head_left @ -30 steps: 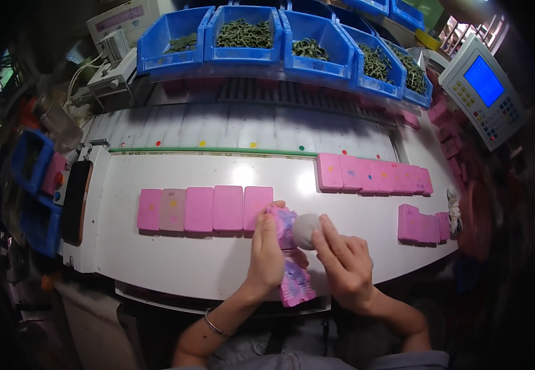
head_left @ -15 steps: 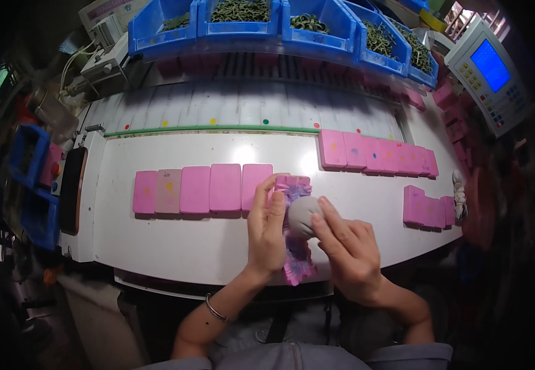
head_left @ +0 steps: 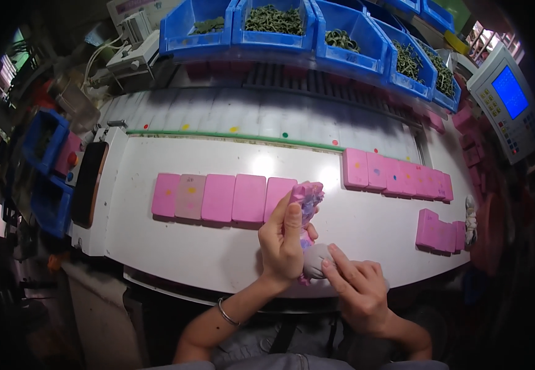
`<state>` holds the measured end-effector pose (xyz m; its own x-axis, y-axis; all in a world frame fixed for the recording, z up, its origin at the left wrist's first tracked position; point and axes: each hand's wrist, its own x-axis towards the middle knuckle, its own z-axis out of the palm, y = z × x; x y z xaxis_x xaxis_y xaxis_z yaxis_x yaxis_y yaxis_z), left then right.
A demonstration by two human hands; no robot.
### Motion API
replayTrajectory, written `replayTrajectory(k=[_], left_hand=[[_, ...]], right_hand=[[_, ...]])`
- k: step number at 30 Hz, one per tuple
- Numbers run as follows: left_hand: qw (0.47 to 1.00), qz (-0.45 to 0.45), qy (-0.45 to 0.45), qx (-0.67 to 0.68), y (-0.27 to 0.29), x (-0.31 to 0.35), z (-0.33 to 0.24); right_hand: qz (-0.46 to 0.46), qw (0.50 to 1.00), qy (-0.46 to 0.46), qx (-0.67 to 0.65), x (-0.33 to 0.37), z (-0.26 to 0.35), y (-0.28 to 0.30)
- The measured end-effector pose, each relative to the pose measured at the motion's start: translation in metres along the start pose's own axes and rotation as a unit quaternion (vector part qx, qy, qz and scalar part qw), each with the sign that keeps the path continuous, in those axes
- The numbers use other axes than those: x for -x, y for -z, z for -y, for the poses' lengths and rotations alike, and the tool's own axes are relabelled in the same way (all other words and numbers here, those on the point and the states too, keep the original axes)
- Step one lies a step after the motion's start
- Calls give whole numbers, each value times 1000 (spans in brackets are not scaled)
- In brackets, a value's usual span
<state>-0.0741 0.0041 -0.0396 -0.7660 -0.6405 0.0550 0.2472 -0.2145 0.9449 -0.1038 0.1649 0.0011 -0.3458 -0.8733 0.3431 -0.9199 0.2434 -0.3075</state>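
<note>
A: Hands meet at the bench edge: the left hand (head_left: 282, 242) has its grip clamped on a pink-and-purple patterned pouch (head_left: 307, 198) held upright, the right hand (head_left: 355, 290) closed on a grey lump (head_left: 315, 261) at its lower end.

B: Risk?

A: Likely the lump slipping off the white bench (head_left: 175, 240). Pink blocks (head_left: 221, 197) line it; blue bins (head_left: 267, 28) stand behind.

Blue rectangular screen (head_left: 509, 92) on grey keypad panel (head_left: 507, 111) (tilted), far right, beyond table.
</note>
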Motion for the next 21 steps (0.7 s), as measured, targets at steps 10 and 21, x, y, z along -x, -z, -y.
replayTrajectory(k=[10,21], left_hand=[[987,147,48,43,14,11,-13],[958,273,84,10,34,6,-21]], right_hand=[[-215,959,-63,-175,-9,1,-22],[-110,807,-259,-519,-49,0,-14]])
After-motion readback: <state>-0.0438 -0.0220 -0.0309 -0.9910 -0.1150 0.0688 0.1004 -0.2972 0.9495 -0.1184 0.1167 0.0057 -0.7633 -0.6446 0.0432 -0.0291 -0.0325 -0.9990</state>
